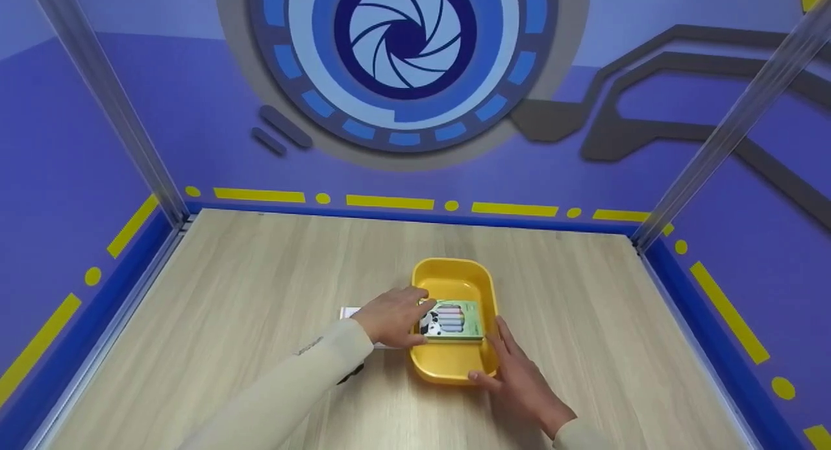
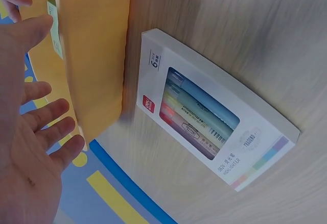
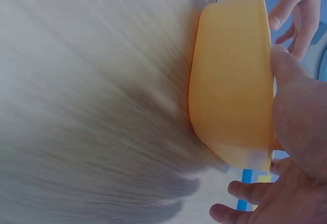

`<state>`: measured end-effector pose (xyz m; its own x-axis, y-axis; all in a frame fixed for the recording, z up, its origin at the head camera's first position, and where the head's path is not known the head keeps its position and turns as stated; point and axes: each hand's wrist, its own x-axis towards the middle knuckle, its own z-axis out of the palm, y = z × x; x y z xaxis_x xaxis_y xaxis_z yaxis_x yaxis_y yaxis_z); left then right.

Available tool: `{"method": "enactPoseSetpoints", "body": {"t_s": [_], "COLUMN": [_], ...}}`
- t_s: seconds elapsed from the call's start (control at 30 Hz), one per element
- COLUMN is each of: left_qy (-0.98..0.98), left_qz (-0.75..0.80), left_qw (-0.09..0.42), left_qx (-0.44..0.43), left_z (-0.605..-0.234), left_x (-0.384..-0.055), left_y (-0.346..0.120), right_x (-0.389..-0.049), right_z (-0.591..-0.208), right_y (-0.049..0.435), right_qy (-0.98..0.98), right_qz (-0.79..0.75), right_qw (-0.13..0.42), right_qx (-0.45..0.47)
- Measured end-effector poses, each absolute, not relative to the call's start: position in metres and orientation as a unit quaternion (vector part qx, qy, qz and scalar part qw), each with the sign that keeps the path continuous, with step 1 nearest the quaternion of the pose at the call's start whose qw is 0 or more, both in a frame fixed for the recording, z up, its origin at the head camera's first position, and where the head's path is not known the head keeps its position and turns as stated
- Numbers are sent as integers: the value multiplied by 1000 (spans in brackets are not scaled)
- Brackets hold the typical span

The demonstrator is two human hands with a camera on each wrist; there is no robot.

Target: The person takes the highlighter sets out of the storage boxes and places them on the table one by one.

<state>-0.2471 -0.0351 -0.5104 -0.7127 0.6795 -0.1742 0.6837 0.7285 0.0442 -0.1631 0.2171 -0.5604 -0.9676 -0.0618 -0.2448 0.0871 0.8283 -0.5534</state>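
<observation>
A yellow plastic bin (image 1: 448, 369) stands on the table, with a green flat box of markers or crayons (image 1: 471, 313), panda printed, lying inside. My left hand (image 1: 396, 317) is over the bin's left rim with its fingers spread, close above the green box. In the left wrist view these fingers hold nothing. My right hand (image 1: 522, 378) lies at the bin's near right corner, thumb at the rim and fingers fairly straight along the right side. Beside the bin's left wall lies a white box of highlighters (image 2: 199, 112), mostly covered by my left arm in the head view.
The wooden table (image 1: 260, 294) is bounded by blue-purple printed walls (image 1: 195, 112) at the back and sides. Metal posts (image 1: 123, 112) stand at the back corners. A small dark object (image 1: 351, 374) peeks out under the left sleeve, too hidden to identify.
</observation>
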Motion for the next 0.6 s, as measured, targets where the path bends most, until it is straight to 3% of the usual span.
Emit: {"method": "enactPoseSetpoints", "body": {"t_s": [0.6], "left_qy": [932], "left_qz": [0], "left_qw": [110], "left_qx": [347], "left_z": [-515], "left_x": [-247], "left_y": [-22], "right_x": [-164], "right_z": [-560], "right_y": [218], "right_qy": [945], "right_qz": [-299], "right_qw": [133], "right_qx": [7]}}
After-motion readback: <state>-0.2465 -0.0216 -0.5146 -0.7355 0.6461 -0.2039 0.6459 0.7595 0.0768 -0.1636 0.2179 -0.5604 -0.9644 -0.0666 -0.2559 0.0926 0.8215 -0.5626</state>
